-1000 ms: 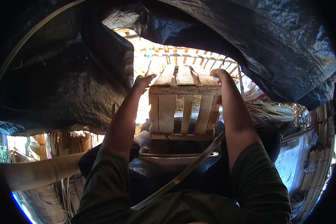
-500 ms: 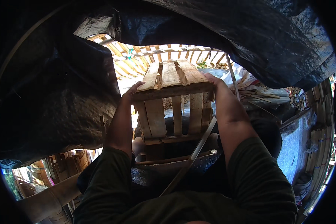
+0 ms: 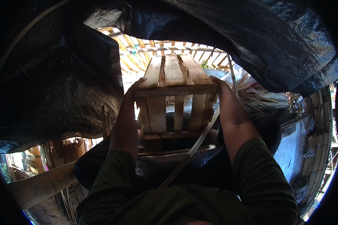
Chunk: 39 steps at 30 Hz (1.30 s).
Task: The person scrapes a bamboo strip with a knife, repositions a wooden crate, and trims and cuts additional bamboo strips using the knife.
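Observation:
In front of me is a slatted wooden crate (image 3: pixel 173 71), tilted so its slatted side and open end face me. My left hand (image 3: pixel 138 84) grips its left upper edge, and on the opposite edge my right hand (image 3: pixel 216 81) does the same. The fingers are partly hidden behind the wood. Gaps between the slats show the ground beyond. A long pale strip, seemingly bamboo (image 3: pixel 199 143), slants from beside the crate's lower right down toward my lap. Below the crate lies a thin wooden rod (image 3: pixel 165 152) along a dark, shiny plastic-like surface (image 3: pixel 157 165).
Dark tarpaulin (image 3: pixel 60 101) hangs low on the left and overhead. A thick bamboo pole (image 3: pixel 43 183) crosses the lower left. Loose sticks (image 3: pixel 257 98) lie at the right, near bundled strips (image 3: pixel 316 159). A slatted fence (image 3: pixel 165 48) stands at the back.
The crate has shifted slightly up and to the right in the view and sits more squarely, both hands staying on it. The pale strip looks more bent.

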Each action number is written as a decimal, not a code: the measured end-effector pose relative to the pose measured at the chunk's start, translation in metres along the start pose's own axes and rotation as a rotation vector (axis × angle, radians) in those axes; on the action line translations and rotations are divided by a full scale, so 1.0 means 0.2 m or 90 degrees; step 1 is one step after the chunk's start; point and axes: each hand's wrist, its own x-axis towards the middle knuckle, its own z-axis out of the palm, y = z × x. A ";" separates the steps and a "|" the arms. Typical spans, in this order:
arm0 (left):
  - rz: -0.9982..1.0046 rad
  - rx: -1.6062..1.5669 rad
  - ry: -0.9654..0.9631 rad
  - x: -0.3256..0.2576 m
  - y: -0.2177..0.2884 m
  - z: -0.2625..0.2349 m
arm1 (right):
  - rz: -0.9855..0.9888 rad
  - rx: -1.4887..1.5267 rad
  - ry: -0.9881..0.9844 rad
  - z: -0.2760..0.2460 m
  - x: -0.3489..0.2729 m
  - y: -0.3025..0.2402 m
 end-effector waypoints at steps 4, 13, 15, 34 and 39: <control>-0.020 -0.013 -0.023 -0.08 0.01 0.11 | -0.001 0.008 0.026 -0.04 -0.11 0.03; 0.138 0.033 -0.027 -0.30 -0.10 0.10 | -0.022 -0.093 0.150 0.03 -0.17 0.10; 0.187 0.060 -0.042 -0.44 -0.08 0.25 | 0.029 -0.041 0.073 -0.12 -0.18 0.12; 0.131 -0.105 0.009 -0.72 -0.25 0.12 | -0.105 0.148 -0.167 0.06 -0.11 0.50; 0.231 -0.016 0.029 -0.67 -0.25 0.22 | -0.637 -0.424 -0.043 -0.33 -0.13 0.62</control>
